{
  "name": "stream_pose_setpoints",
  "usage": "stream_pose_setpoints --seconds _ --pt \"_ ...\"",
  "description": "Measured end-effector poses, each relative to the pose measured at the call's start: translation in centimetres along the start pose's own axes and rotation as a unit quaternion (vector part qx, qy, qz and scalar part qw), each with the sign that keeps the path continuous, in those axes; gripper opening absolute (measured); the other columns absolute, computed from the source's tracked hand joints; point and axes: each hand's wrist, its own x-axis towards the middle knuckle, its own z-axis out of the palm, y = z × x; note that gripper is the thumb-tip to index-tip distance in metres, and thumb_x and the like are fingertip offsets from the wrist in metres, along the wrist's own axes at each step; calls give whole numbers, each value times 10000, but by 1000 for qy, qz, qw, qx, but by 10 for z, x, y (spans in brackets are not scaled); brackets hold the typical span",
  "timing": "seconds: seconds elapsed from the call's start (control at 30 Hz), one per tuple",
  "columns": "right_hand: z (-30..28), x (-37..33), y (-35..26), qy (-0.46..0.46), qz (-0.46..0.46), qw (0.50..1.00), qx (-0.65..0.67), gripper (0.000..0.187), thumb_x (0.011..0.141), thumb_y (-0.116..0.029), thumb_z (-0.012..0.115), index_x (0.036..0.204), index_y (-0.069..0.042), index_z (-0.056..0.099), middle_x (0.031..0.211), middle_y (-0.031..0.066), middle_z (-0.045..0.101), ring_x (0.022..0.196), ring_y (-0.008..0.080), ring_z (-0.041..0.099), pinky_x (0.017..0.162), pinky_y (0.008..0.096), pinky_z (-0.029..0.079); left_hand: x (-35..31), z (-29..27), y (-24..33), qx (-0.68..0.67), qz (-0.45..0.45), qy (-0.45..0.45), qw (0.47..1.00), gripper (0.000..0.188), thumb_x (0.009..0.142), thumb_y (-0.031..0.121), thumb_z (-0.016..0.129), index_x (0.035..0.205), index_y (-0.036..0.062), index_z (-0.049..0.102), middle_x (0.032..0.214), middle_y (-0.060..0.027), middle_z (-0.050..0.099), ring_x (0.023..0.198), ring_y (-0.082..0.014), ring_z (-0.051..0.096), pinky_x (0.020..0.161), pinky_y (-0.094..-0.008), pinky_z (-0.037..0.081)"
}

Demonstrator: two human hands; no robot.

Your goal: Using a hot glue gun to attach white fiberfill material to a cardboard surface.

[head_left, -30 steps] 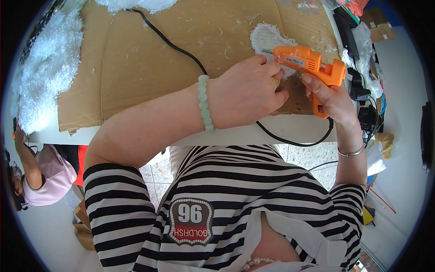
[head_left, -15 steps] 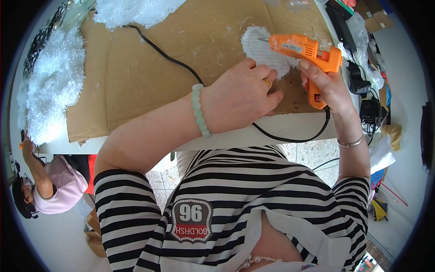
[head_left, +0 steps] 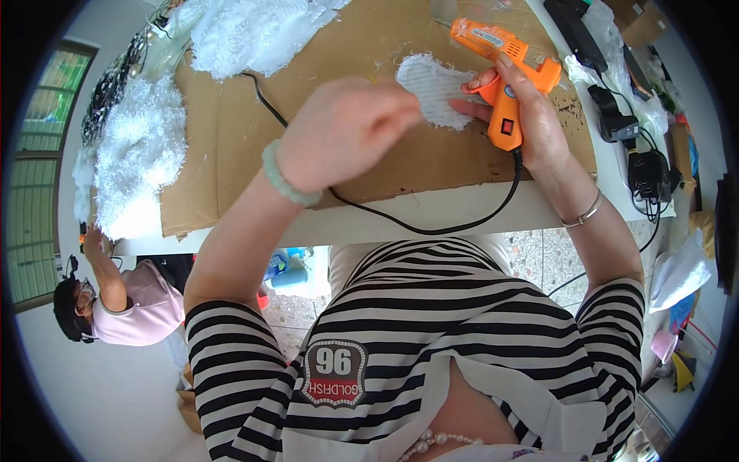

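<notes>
My right hand (head_left: 540, 127) is wrapped round the handle of an orange hot glue gun (head_left: 493, 42), its nozzle pointing left and away from me. Below the gun's barrel, a white ribbed piece of fabric (head_left: 433, 86) with a frayed, fluffy edge lies on brown cardboard (head_left: 231, 154). My left hand (head_left: 350, 131), raised over the cardboard just left of that piece, is somewhat blurred. Its fingers are curled together, and whatever they may pinch is hidden. The gun's black cord (head_left: 439, 231) loops along the near table edge and passes under my left arm.
White fluffy, tinsel-like material (head_left: 142, 146) is heaped at the left, with another heap (head_left: 250, 35) at the far side. Black adapters and cables (head_left: 650, 173) crowd the right table edge. A co-worker in pink (head_left: 142, 308) is at the far left.
My left hand has lifted off the fabric piece and moved left. My right hand has moved the glue gun up and slightly left, away from the fabric. The whole view has shifted a little.
</notes>
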Motion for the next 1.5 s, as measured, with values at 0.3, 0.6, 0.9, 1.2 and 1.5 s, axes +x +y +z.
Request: stream_pose_setpoints --seconds 0.3,0.6,0.9,1.2,1.5 --pt "-1 2 3 2 -1 1000 30 299 933 -303 479 978 -17 553 836 46 575 871 180 583 857 433 514 10 34 -79 167 -82 75 980 303 836 4 467 1097 81 602 1155 -130 579 1093 -289 521 947 -372 403" --pt "-1 -1 -1 14 20 1000 18 308 923 -283 498 1084 -21 522 841 38 565 884 177 581 851 423 516 15 40 -55 174 -45 12 984 381 799 -17 471 1113 151 608 1259 -95 526 1224 -353 414 1011 -431 344" --pt "-5 4 2 4 22 999 34 298 909 -304 524 983 -18 564 824 43 573 869 182 588 833 405 521 10 17 -57 88 -76 92 989 327 776 -25 485 1037 98 638 1214 -94 558 1223 -340 423 976 -466 353" --pt "-4 2 0 7 21 1000 19 273 910 -300 524 920 -32 577 826 41 572 846 178 591 816 399 526 3 37 -33 209 -33 31 977 301 779 -11 499 1044 53 627 1207 -90 561 1225 -351 415 947 -531 351" --pt "-2 1 -3 16 43 999 9 297 906 -315 528 894 -22 572 825 61 587 785 177 601 786 356 532 9 22 -22 24 -81 60 995 344 789 -32 479 1103 56 587 1105 -103 611 1156 -373 477 936 -490 376"
